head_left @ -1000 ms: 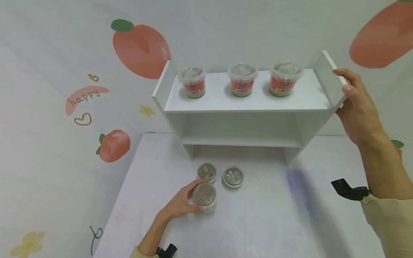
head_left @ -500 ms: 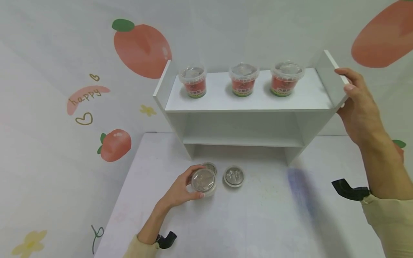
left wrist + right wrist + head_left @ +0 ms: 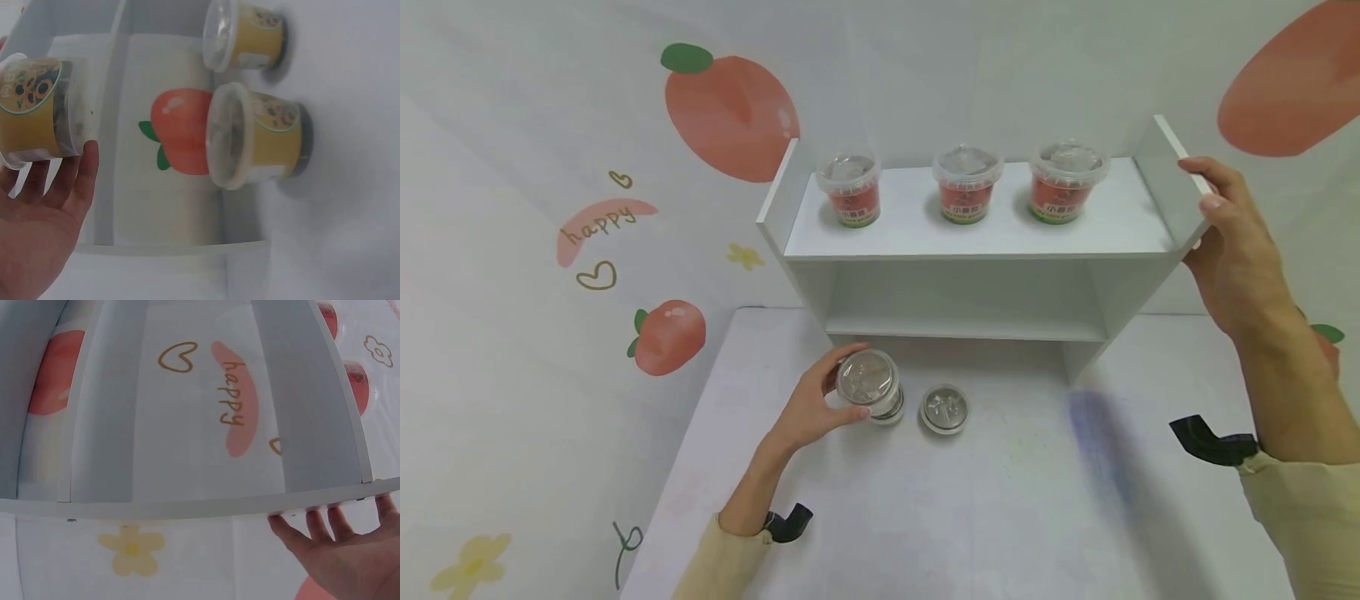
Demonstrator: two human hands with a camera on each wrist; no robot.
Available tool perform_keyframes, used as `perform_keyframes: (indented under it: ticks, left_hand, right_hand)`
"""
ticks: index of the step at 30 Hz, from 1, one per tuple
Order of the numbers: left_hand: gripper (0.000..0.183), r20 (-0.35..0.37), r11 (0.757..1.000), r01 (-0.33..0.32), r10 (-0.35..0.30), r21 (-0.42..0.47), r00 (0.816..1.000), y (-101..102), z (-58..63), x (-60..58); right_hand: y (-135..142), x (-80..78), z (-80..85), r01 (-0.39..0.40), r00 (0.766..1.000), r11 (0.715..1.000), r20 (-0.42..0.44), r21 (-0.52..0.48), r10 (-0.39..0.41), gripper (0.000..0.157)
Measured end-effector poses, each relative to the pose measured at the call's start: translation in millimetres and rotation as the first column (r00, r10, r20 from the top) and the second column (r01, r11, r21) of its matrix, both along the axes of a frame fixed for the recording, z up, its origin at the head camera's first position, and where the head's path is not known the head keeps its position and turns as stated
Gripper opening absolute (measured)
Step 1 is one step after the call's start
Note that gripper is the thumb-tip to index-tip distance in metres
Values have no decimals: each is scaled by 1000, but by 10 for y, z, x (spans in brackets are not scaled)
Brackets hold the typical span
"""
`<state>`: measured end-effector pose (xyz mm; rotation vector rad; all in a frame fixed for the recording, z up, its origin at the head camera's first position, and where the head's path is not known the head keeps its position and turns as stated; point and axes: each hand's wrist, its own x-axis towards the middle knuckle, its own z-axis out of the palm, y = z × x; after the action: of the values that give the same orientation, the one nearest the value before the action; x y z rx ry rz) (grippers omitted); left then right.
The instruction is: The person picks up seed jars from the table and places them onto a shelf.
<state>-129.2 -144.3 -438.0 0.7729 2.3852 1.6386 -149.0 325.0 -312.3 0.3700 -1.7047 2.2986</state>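
Note:
My left hand (image 3: 808, 404) grips a clear lidded plastic tub (image 3: 867, 379) in the air before the shelf unit's lower left corner. In the left wrist view this tub (image 3: 34, 119) shows a yellow label with a flower picture and dark contents at its base. Two similar tubs stand on the table; one (image 3: 893, 410) is partly covered by the held tub, the other (image 3: 944, 410) sits to its right. My right hand (image 3: 1240, 250) holds the right side panel of the white shelf unit (image 3: 962, 296), fingers along its outer face in the right wrist view.
On the top shelf stand three clear-lidded tubs with red labels, at left (image 3: 853, 204), middle (image 3: 964, 200) and right (image 3: 1058, 200). The white table (image 3: 1000, 517) reaches back to a wall sheet printed with red fruit.
My left hand has lifted the yellow-label tub and moved it away from me towards the shelf unit, passing over the left table tub. My right hand stays on the side panel.

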Motion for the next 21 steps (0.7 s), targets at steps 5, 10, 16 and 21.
perform_keyframes:
  ticks: [5, 10, 16, 21]
  left_hand:
    - [84, 8, 998, -44, 44, 41, 999, 40, 108, -51]
    - [82, -17, 990, -124, 125, 66, 992, 37, 48, -123]
    - [79, -54, 984, -143, 149, 109, 987, 72, 56, -205]
    - [81, -57, 978, -161, 170, 131, 984, 150, 109, -259]
  right_hand:
    - [-1, -2, -3, 7, 1000, 1000, -3, 14, -7, 53]
    - [-1, -7, -4, 5, 1000, 999, -11, 33, -4, 54]
    - [-12, -4, 1, 18, 1000, 999, 6, 30, -18, 53]
    - [-11, -12, -5, 22, 1000, 1000, 10, 3, -22, 52]
